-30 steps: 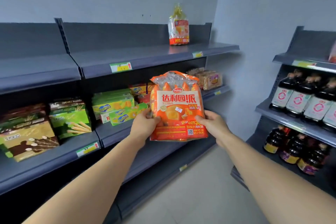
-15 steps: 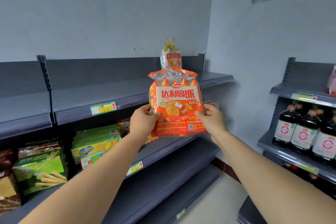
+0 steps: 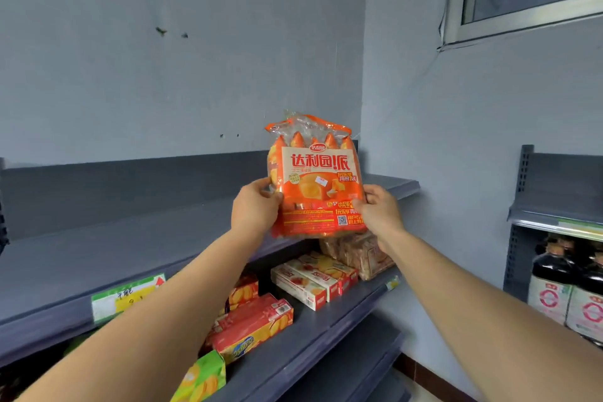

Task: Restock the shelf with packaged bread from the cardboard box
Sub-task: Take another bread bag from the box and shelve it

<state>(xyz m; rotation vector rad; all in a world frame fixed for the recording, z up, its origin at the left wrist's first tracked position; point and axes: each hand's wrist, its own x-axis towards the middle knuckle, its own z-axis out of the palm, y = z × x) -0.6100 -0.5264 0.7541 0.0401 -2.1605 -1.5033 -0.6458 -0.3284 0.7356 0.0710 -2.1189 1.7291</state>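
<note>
while both hands grip its sides, left hand (image 3: 256, 207) and right hand (image 3: 380, 210) hold the orange bread pack (image 3: 318, 179) upright above the top shelf (image 3: 130, 238).

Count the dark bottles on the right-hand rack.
2. The left dark bottle and the right dark bottle stand side by side on the right rack, under its upper shelf. More may be hidden behind them or beyond the picture's edge.

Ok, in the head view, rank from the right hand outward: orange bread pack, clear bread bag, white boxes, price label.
1. orange bread pack, in the right hand.
2. clear bread bag, just below.
3. white boxes, lower left.
4. price label, far left shelf edge.
</note>
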